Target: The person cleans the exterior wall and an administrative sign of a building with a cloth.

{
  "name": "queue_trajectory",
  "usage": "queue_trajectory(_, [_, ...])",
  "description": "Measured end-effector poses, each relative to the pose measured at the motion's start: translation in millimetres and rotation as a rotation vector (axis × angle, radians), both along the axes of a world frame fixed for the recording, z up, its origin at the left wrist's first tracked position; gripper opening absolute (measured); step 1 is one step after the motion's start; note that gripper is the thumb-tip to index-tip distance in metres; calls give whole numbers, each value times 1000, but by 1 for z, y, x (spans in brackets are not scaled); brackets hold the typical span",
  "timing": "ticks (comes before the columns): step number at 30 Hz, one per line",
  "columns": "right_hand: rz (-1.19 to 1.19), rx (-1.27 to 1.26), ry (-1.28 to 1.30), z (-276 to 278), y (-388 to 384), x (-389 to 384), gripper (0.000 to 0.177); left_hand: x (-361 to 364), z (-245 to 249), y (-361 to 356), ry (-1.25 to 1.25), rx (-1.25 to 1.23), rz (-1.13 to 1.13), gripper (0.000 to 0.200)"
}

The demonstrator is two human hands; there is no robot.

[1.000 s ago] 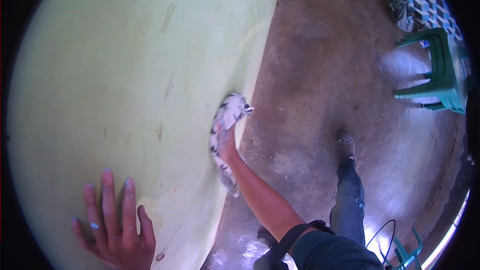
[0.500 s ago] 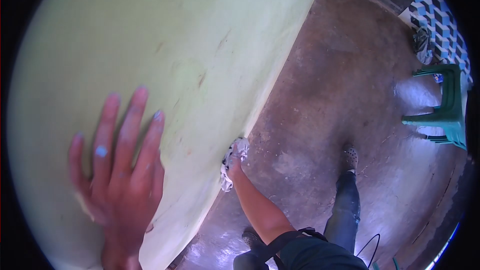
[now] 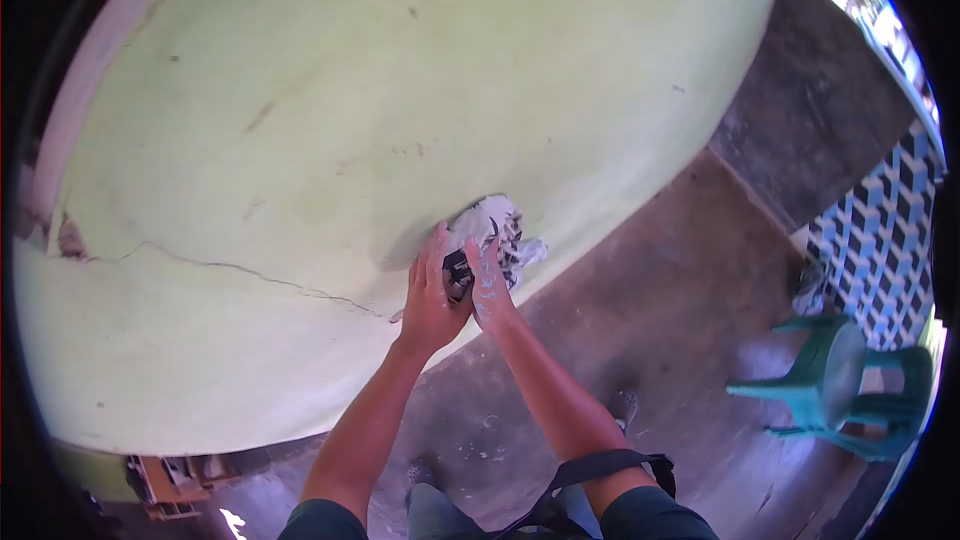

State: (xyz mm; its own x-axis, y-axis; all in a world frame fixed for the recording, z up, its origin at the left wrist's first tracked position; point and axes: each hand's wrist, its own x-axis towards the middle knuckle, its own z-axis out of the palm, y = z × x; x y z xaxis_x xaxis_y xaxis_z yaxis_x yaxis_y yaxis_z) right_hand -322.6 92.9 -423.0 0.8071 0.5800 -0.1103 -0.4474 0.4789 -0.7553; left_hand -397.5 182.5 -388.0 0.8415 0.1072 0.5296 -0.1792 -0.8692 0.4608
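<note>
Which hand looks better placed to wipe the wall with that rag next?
Probably the right hand: its fingers lie across the rag against the wall; the left hand grips only the rag's edge.

So the wall point(image 3: 350, 140) takes up the whole left and top of the view, and the floor point(image 3: 680, 270) runs along its foot on the right and bottom. Both hands meet dead centre, low on the wall just above that edge: left hand point(image 3: 432, 292) on the left, right hand point(image 3: 488, 290) touching it on the right, with the rag point(image 3: 497, 232) bunched between them and pressed on the wall. A crack point(image 3: 250, 275) runs off to the left of the left hand. Two stools point(image 3: 835, 372) stand on the floor far right, well apart from the hands. One shoe point(image 3: 625, 406) is on the floor below the right forearm.
</note>
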Motion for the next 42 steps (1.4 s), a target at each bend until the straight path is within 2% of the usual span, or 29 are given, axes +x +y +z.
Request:
queue_trajectory(2, [70,-53,104,4,6,5,99,-3,22,-11,-61,-16,104,92])
queue_trajectory(4, [178,-33,7,58,-15,15,93,4,53,-32,-119,-28,213,94])
queue_trajectory(6, [361,-47,-220,121,-46,19,87,5,81,-61,-134,-418,312,94])
queue_trajectory(7, [395,-127,-331,138,-48,27,99,13,90,-72,-229,-578,358,91])
queue_trajectory(8, [447,-141,-344,151,-49,35,99,14,94,-78,-254,-595,404,91])
queue_trajectory(10, [682,-437,-791,207,-52,51,96,14,122,-86,-356,-1139,347,76])
queue_trajectory(11, [791,-606,-849,244,-58,54,89,22,112,-78,-468,-1300,392,62])
queue_trajectory(12, [681,-571,-1176,234,-56,66,87,17,124,-77,-500,-1306,418,62])
queue_trajectory(14, [940,-607,-1429,311,-65,75,73,5,147,-67,-744,-1788,450,56])
queue_trajectory(16, [797,-614,-1590,352,-69,79,62,-6,149,-61,-872,-1818,478,54])
queue_trajectory(18, [616,-693,-1759,377,-71,97,52,-8,156,-60,-1005,-1995,485,54])
queue_trajectory(20, [510,-708,-1845,389,-65,101,48,1,115,-43,-1088,-2027,437,51])
queue_trajectory(22, [513,-669,-1927,385,-51,82,46,-2,99,-38,-1177,-2152,360,48])
queue_trajectory(24, [504,-602,-2004,379,-34,75,44,2,108,-33,-1211,-2179,392,50])
queue_trajectory(26, [354,-482,-2114,360,-15,71,41,-1,133,-29,-1224,-2031,524,57])
queue_trajectory(27, [380,-471,-2117,349,-8,75,41,-7,155,-28,-1213,-1954,600,64])
queue_trajectory(28, [271,-408,-2223,339,1,82,38,-6,156,-22,-1234,-1950,617,64])
queue_trajectory(29, [153,-333,-2325,330,12,87,35,-5,157,-15,-1251,-1840,702,65])
queue_trajectory(30, [171,-305,-2331,322,20,90,35,-5,159,-9,-1263,-1729,787,66])
queue_trajectory(31, [47,-321,-2390,314,24,92,33,-10,167,-5,-1270,-1666,856,72])
queue_trajectory(32, [-79,-331,-2444,305,27,96,31,-9,158,2,-1299,-1660,876,72])
queue_trajectory(33, [-235,-329,-2560,294,32,100,28,-6,142,11,-1269,-1555,1027,72])
queue_trajectory(34, [-217,-287,-2572,287,35,104,28,-4,133,19,-1234,-1448,1176,72])
queue_trajectory(36, [-518,-205,-2692,277,43,110,30,-2,118,34,-1353,-1443,1236,70])
queue_trajectory(38, [-543,-165,-2732,271,47,113,34,3,99,37,-1252,-1426,1511,61])
queue_trajectory(39, [-554,-156,-2752,273,49,110,34,6,108,35,-1426,-1600,1422,60])
queue_trajectory(40, [-570,-149,-2772,274,49,109,34,18,110,27,-1433,-1604,1432,60])
queue_trajectory(42, [-563,-120,-2775,273,51,110,34,52,121,10,-1483,-1361,1427,64])
